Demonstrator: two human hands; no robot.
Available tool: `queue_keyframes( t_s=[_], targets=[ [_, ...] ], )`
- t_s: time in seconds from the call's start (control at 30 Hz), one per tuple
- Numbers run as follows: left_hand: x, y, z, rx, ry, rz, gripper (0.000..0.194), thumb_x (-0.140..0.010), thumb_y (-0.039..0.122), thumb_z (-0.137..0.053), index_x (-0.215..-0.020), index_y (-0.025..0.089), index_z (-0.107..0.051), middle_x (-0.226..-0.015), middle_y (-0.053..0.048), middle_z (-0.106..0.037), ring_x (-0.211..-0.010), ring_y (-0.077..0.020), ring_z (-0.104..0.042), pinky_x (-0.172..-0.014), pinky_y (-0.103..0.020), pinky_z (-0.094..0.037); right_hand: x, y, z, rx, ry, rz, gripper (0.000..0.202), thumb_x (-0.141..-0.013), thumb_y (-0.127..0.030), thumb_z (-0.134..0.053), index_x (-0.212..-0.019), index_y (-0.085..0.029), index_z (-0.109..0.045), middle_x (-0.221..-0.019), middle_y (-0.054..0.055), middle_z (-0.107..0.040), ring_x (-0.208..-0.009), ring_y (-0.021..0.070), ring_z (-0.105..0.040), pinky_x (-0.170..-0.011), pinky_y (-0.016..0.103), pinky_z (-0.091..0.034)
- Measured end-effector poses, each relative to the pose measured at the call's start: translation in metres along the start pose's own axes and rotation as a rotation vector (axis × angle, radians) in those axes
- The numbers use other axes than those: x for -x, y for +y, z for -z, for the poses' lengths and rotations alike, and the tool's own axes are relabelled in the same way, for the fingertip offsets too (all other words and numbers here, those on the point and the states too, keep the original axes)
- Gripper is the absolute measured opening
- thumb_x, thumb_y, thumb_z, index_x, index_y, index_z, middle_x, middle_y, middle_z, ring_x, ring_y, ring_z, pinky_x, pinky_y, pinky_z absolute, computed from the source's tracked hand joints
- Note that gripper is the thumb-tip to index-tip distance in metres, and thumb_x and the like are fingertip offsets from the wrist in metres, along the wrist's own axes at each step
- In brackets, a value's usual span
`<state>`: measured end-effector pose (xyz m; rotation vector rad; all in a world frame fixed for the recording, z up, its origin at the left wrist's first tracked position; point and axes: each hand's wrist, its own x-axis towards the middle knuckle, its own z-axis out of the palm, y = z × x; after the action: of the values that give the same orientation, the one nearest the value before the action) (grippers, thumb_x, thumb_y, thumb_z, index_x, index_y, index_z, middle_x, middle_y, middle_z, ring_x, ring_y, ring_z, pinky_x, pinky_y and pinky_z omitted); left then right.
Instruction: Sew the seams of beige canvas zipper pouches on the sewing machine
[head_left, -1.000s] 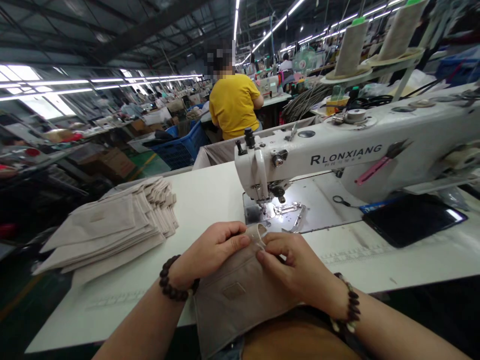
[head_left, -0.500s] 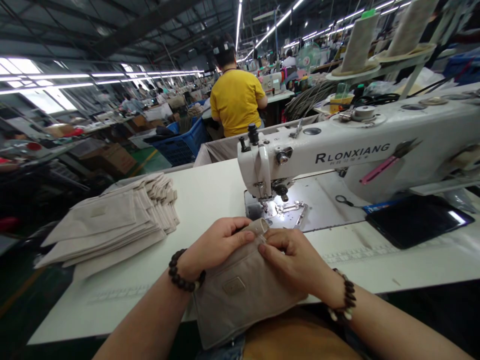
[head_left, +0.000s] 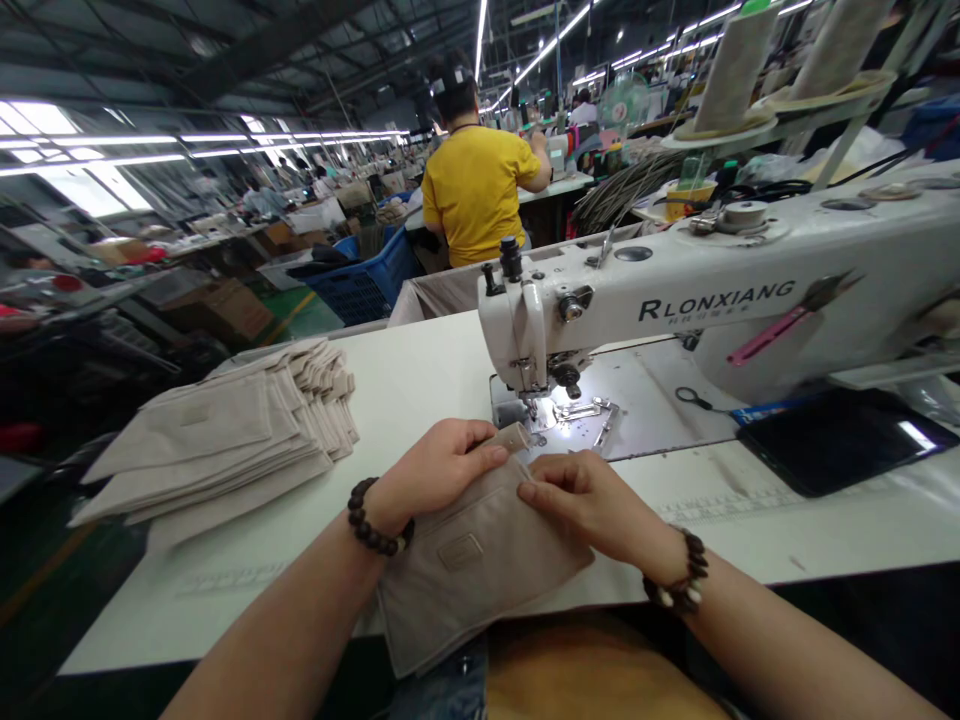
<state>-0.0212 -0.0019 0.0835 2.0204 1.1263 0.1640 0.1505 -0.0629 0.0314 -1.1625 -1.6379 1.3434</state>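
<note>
A white sewing machine (head_left: 637,300) lettered "RLONXIANG" fills the right of the frame, its head rising just beyond the worker's hands at a pale tabletop (head_left: 427,370) on a busy factory floor. Pink-handled snips (head_left: 772,335) rest against the machine's arm, above a dark-screened device (head_left: 847,440) at right; two thread cones (head_left: 739,75) stand at upper right. A stack of beige fabric (head_left: 225,430) sits at left, well apart from the hands. Behind, a co-worker in a yellow shirt (head_left: 480,190) sits back to the camera, near a blue crate (head_left: 367,285).

At lower center, a beige fabric piece (head_left: 487,560) bearing a small rectangular patch (head_left: 460,551) hangs partly over the near edge, its long axis slanting from lower left to upper right, its rolled end toward the needle area. The left hand (head_left: 439,468) grips it near that end, thumb on top; the right hand (head_left: 581,500) pinches its edge, thumb and fingers nearly together.
</note>
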Motion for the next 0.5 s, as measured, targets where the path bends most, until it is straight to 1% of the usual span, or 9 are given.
queue_keyframes(
  t_s=[0.1,0.17,0.23,0.3,0.37,0.43,0.5],
  targets=[
    [-0.002,-0.003,0.007,-0.074,0.044,0.0,0.031,-0.078,0.041,-0.043,-0.068,0.014,-0.055,-0.063,0.001,-0.054,-0.061,-0.0131,-0.048,-0.055,-0.021,-0.036,0.006,0.008,0.005,-0.135,-0.073,-0.125,0.025,-0.072,-0.035,-0.055,-0.058,-0.015,-0.048,-0.054,-0.005,-0.039,-0.05,0.0073,-0.034,-0.045,0.021,-0.025],
    [-0.004,-0.006,0.011,-0.117,0.036,0.01,0.031,-0.079,0.04,-0.042,-0.071,0.014,-0.056,-0.065,0.001,-0.056,-0.062,-0.0138,-0.049,-0.056,-0.022,-0.036,0.011,0.013,0.005,-0.18,-0.077,-0.17,0.021,-0.07,-0.032,-0.058,-0.061,-0.015,-0.052,-0.056,-0.004,-0.045,-0.053,0.0078,-0.039,-0.049,0.021,-0.029],
    [-0.007,-0.009,0.014,-0.17,0.01,0.008,0.03,-0.079,0.039,-0.042,-0.071,0.014,-0.057,-0.067,0.0,-0.057,-0.063,-0.0145,-0.05,-0.056,-0.022,-0.035,0.013,0.017,0.002,-0.206,-0.052,-0.224,0.018,-0.068,-0.031,-0.06,-0.064,-0.014,-0.054,-0.058,-0.003,-0.049,-0.054,0.0086,-0.045,-0.051,0.021,-0.034],
    [-0.01,-0.01,0.016,-0.223,-0.013,-0.001,0.028,-0.079,0.037,-0.043,-0.071,0.014,-0.057,-0.066,0.0,-0.057,-0.063,-0.0148,-0.051,-0.057,-0.023,-0.035,0.015,0.021,-0.004,-0.241,-0.003,-0.256,0.017,-0.066,-0.029,-0.061,-0.066,-0.015,-0.052,-0.058,-0.003,-0.049,-0.052,0.0091,-0.048,-0.05,0.022,-0.039],
    [-0.015,-0.012,0.015,-0.271,-0.017,-0.013,0.027,-0.079,0.035,-0.043,-0.07,0.014,-0.056,-0.064,0.0,-0.056,-0.062,-0.0147,-0.05,-0.056,-0.023,-0.034,0.015,0.025,-0.011,-0.297,0.055,-0.248,0.019,-0.065,-0.027,-0.062,-0.068,-0.017,-0.046,-0.058,-0.006,-0.046,-0.05,0.0086,-0.048,-0.049,0.022,-0.043],
    [-0.022,-0.015,0.013,-0.304,-0.005,-0.035,0.025,-0.08,0.033,-0.043,-0.069,0.014,-0.056,-0.062,0.0,-0.055,-0.061,-0.0142,-0.05,-0.056,-0.023,-0.034,0.016,0.027,-0.016,-0.333,0.09,-0.23,0.021,-0.068,-0.027,-0.059,-0.071,-0.019,-0.04,-0.056,-0.009,-0.042,-0.047,0.0081,-0.048,-0.046,0.022,-0.045],
    [-0.031,-0.019,0.007,-0.338,0.003,-0.079,0.024,-0.082,0.031,-0.042,-0.069,0.015,-0.055,-0.062,0.0,-0.055,-0.062,-0.014,-0.05,-0.057,-0.023,-0.034,0.017,0.029,-0.021,-0.323,0.088,-0.226,0.02,-0.074,-0.029,-0.053,-0.075,-0.02,-0.035,-0.054,-0.01,-0.042,-0.045,0.0089,-0.051,-0.044,0.022,-0.045]
  ],
)
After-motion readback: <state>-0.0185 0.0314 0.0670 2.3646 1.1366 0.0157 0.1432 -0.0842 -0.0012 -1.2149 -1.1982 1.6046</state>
